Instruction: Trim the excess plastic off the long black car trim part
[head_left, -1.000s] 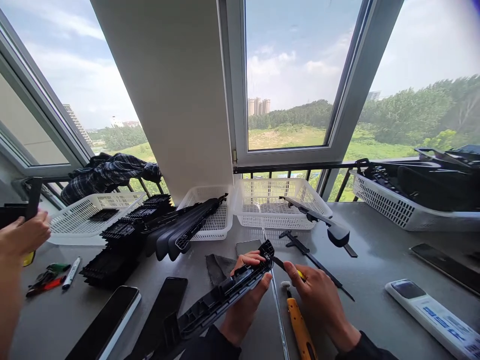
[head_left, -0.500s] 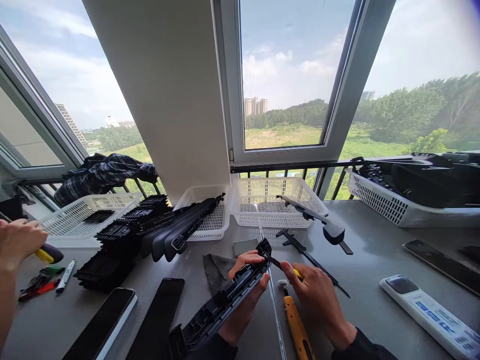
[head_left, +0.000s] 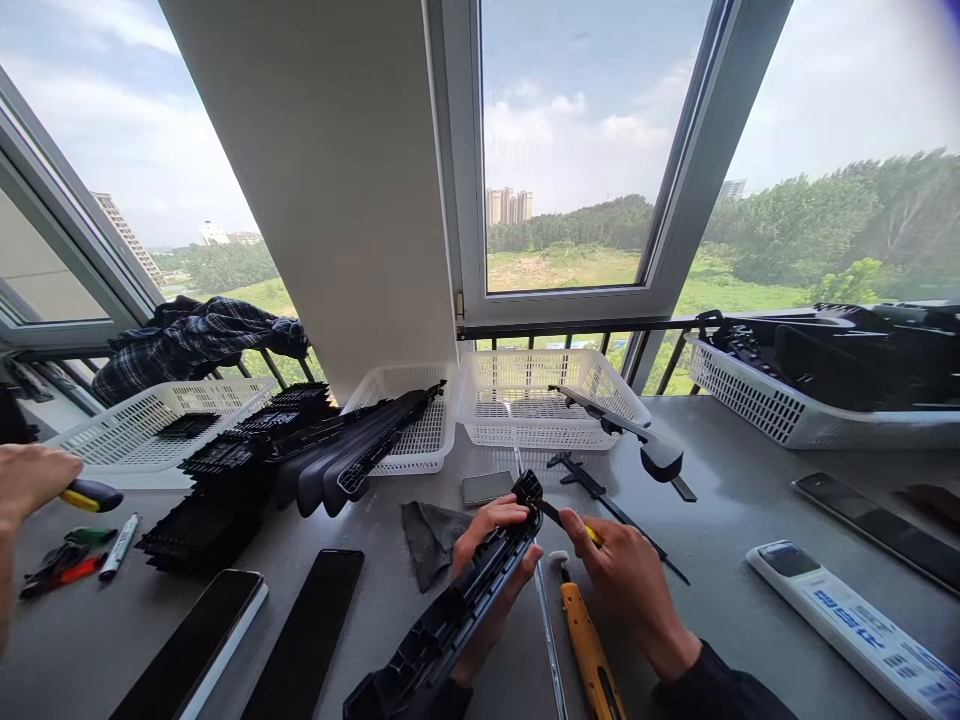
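Observation:
My left hand (head_left: pixel 491 525) is closed around a long black plastic part (head_left: pixel 442 625), which slants from the lower middle up to its ribbed far end. In my right hand (head_left: pixel 630 570) is a knife with a yellow handle (head_left: pixel 592 536); its dark blade (head_left: pixel 550 512) meets the part near that far end. The fingers cover most of the handle. Just below my right hand lies an orange-handled tool with a white round head (head_left: pixel 589 650). A dark grey cloth (head_left: pixel 431 540) lies left of my left hand.
Black parts (head_left: pixel 337 460) are piled by white baskets (head_left: pixel 409 465). A caliper (head_left: pixel 592 485) and another black part (head_left: pixel 619 425) lie behind my right hand. Black slabs (head_left: pixel 307 630) lie front left. A co-worker's hand (head_left: pixel 34 480) grips a yellow-black handle at far left.
The near end of the black part has swung slightly to the right, while the blade stays at its far end. The whole view has shifted a little.

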